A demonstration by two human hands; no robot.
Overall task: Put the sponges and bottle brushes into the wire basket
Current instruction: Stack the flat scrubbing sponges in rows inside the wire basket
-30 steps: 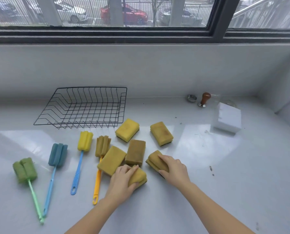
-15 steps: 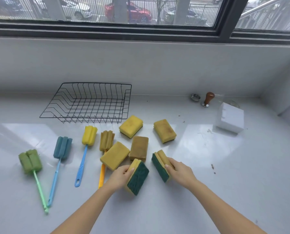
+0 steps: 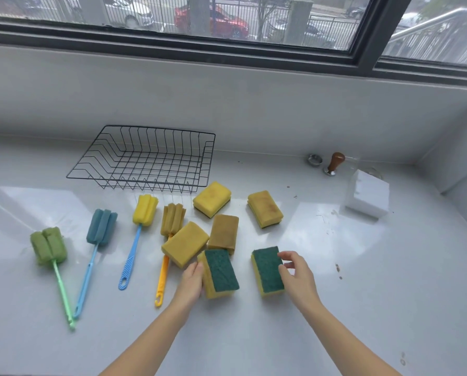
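The black wire basket (image 3: 159,129) stands empty at the back left of the white counter. In front of it lie four foam bottle brushes: green (image 3: 49,245), blue (image 3: 102,226), yellow (image 3: 144,208) and orange (image 3: 172,218). Several yellow sponges lie beside them, among them one (image 3: 212,198) and another (image 3: 265,208). Two sponges lie green side up nearest me. My left hand (image 3: 191,280) grips the left edge of one (image 3: 221,272). My right hand (image 3: 294,270), fingers apart, touches the right edge of the other (image 3: 267,268).
A white block (image 3: 368,196) sits at the right. Behind it stand a wooden-knobbed tamper (image 3: 334,164) and a small metal ring (image 3: 315,159). A wall closes the counter at the back and right, under a window.
Both sponges were turned over from yellow side up to green side up and laid flat. My right hand has loosened its hold.
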